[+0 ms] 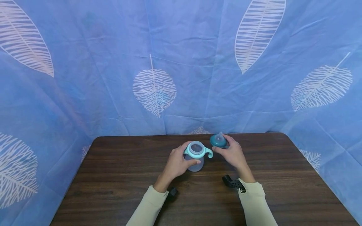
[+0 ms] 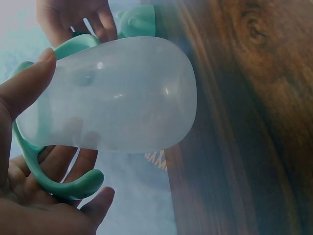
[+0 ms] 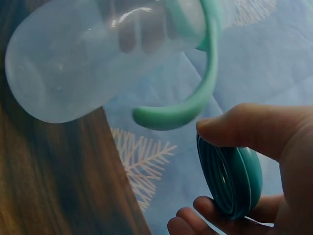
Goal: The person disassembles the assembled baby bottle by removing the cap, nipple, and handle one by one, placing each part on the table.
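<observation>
My left hand (image 1: 178, 160) grips a translucent baby bottle (image 1: 195, 165) near its neck, thumb on the near side. A mint-green handle ring (image 1: 209, 153) circles the neck, and its curved arms stick out at the sides. The bottle's mouth is uncovered and faces up. Just to the right, my right hand (image 1: 234, 153) pinches a teal collar (image 1: 216, 142) by its rim between thumb and fingers. A clear nipple (image 1: 219, 135) points up from the collar. In the right wrist view the collar's threaded inner side (image 3: 217, 174) faces the bottle, apart from it.
In the left wrist view a green domed piece (image 2: 139, 22) shows beyond the bottle, near the right hand. The dark wooden table (image 1: 118, 175) ends at its back edge against a blue leaf-print cloth (image 1: 192, 88). A black strap (image 1: 233, 182) circles the right wrist.
</observation>
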Tool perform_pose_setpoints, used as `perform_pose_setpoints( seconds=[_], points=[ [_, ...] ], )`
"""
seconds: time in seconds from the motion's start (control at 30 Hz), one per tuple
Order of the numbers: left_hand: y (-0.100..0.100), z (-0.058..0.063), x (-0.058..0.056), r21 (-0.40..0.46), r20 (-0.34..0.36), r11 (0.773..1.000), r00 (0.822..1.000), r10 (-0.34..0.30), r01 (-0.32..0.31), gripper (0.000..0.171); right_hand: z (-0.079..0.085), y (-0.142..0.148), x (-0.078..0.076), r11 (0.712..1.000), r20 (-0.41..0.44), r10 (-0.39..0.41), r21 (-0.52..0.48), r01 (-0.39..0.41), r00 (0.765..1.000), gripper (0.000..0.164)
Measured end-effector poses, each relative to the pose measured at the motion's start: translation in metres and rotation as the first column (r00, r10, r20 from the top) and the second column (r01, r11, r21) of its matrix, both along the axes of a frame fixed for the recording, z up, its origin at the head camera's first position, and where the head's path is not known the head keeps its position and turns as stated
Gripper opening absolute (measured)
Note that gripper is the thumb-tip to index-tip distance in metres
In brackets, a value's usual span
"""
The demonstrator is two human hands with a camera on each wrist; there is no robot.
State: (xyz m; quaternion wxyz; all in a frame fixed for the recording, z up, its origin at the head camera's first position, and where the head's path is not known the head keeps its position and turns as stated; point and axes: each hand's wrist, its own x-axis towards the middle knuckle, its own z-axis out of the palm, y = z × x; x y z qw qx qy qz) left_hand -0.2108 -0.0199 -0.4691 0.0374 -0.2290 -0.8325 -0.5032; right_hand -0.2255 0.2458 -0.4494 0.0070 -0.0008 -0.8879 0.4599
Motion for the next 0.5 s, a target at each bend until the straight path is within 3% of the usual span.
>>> perform_pose_setpoints(
  seconds=[0.5],
  points=[
    [0.0, 0.001, 0.0, 0.002, 0.018, 1.0, 1.0, 0.001, -0.001, 0.076, -0.018, -0.005, -0.005, 0.999, 0.079, 0.036, -0.002, -0.036, 0.996, 0.084]
  ],
)
